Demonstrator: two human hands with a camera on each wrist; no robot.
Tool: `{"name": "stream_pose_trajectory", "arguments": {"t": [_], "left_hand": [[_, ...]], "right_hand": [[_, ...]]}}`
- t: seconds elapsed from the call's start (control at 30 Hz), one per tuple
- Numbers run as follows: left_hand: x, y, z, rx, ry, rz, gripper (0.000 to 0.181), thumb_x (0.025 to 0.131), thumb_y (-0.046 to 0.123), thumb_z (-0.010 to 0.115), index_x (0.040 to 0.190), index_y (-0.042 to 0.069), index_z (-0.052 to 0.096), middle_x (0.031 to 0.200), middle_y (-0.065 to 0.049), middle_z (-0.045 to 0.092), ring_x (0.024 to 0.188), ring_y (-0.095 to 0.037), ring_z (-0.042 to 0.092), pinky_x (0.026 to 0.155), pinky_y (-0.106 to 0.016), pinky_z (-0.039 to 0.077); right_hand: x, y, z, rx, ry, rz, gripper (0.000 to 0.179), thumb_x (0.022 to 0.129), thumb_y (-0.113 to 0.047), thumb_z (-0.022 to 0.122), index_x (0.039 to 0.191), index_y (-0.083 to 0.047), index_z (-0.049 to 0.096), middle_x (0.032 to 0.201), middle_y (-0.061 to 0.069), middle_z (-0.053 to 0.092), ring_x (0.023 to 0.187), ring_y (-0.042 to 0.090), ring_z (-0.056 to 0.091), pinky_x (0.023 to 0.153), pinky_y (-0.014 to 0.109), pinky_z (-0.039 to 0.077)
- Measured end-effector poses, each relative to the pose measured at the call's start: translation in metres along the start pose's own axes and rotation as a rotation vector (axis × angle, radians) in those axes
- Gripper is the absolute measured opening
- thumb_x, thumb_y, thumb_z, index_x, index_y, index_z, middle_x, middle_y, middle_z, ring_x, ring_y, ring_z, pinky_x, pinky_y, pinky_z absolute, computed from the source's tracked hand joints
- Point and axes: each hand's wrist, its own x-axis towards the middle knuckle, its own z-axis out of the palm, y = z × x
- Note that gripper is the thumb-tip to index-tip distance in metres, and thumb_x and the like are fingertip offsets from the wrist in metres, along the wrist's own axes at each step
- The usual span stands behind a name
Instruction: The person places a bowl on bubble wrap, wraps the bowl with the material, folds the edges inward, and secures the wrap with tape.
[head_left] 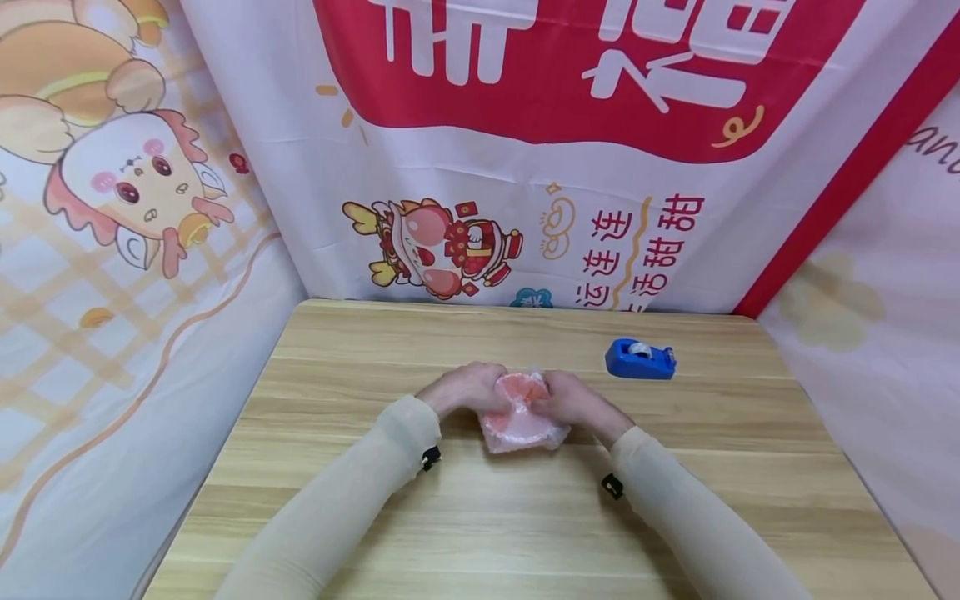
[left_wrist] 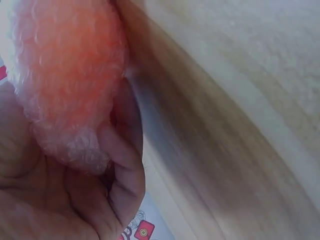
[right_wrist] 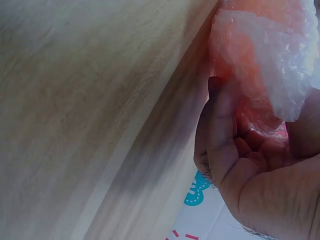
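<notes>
Between both hands is a bundle of clear bubble wrap (head_left: 521, 427) with something orange-pink inside; the wrap hides what kind of thing it is. My left hand (head_left: 474, 388) grips its left side. In the left wrist view, curled fingers (left_wrist: 127, 165) hold the wrap's lower end. On the opposite side, my right hand (head_left: 567, 400) grips the bundle. The right wrist view shows its fingers (right_wrist: 220, 125) curled round the orange-pink part, with a whitish flap of bubble wrap (right_wrist: 272, 65) lying over it. The bundle is just above or on the table; I cannot tell which.
A blue tape dispenser (head_left: 641, 360) with a roll in it stands on the wooden table (head_left: 495, 533), to the right of and beyond the hands. Printed cloth (head_left: 450, 150) hangs behind the table's back edge, with more cloth at both sides.
</notes>
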Motion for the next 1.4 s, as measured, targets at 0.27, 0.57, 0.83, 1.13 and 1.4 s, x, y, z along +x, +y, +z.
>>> {"name": "stream_pose_trajectory", "arguments": {"t": [0.27, 0.57, 0.83, 1.13, 1.4], "left_hand": [[-0.009, 0.014, -0.001, -0.045, -0.011, -0.038, 0.034, 0.103, 0.024, 0.089, 0.131, 0.008, 0.078, 0.11, -0.006, 0.079, 0.098, -0.021, 0.071, 0.097, -0.039, 0.064], [-0.005, 0.015, 0.003, -0.06, 0.001, -0.087, 0.027, 0.106, 0.021, 0.087, 0.127, 0.008, 0.075, 0.11, -0.008, 0.076, 0.097, -0.025, 0.071, 0.09, -0.037, 0.063], [-0.011, 0.011, -0.008, -0.007, -0.017, 0.02, 0.042, 0.097, 0.013, 0.087, 0.135, 0.007, 0.072, 0.123, -0.01, 0.078, 0.111, -0.027, 0.07, 0.116, -0.049, 0.062], [-0.005, -0.005, -0.012, -0.141, 0.119, -0.082, 0.06, 0.105, 0.017, 0.08, 0.159, 0.0, 0.06, 0.134, -0.016, 0.078, 0.108, -0.027, 0.074, 0.108, -0.046, 0.067], [-0.007, -0.021, -0.02, -0.214, 0.21, -0.141, 0.05, 0.117, 0.038, 0.066, 0.153, 0.005, 0.064, 0.123, -0.012, 0.077, 0.106, -0.026, 0.072, 0.098, -0.04, 0.063]], "right_hand": [[-0.001, -0.006, 0.0, -0.022, -0.013, 0.041, 0.055, 0.116, -0.017, 0.073, 0.167, -0.002, 0.06, 0.148, 0.019, 0.077, 0.115, 0.027, 0.076, 0.121, 0.056, 0.065], [-0.001, -0.009, -0.001, -0.036, -0.002, 0.063, 0.054, 0.115, -0.016, 0.076, 0.165, -0.002, 0.062, 0.142, 0.017, 0.078, 0.11, 0.026, 0.076, 0.11, 0.048, 0.07], [0.001, -0.003, -0.001, -0.054, 0.088, -0.013, 0.043, 0.116, -0.027, 0.076, 0.151, -0.003, 0.07, 0.131, 0.015, 0.079, 0.107, 0.026, 0.073, 0.1, 0.042, 0.07], [-0.001, -0.004, -0.015, -0.021, 0.179, -0.049, 0.045, 0.122, -0.038, 0.065, 0.153, -0.006, 0.067, 0.152, 0.02, 0.073, 0.138, 0.037, 0.071, 0.113, 0.049, 0.069], [-0.003, 0.004, -0.024, -0.011, 0.211, -0.067, 0.048, 0.124, -0.036, 0.06, 0.159, -0.004, 0.064, 0.159, 0.023, 0.071, 0.149, 0.043, 0.068, 0.123, 0.057, 0.064]]}}
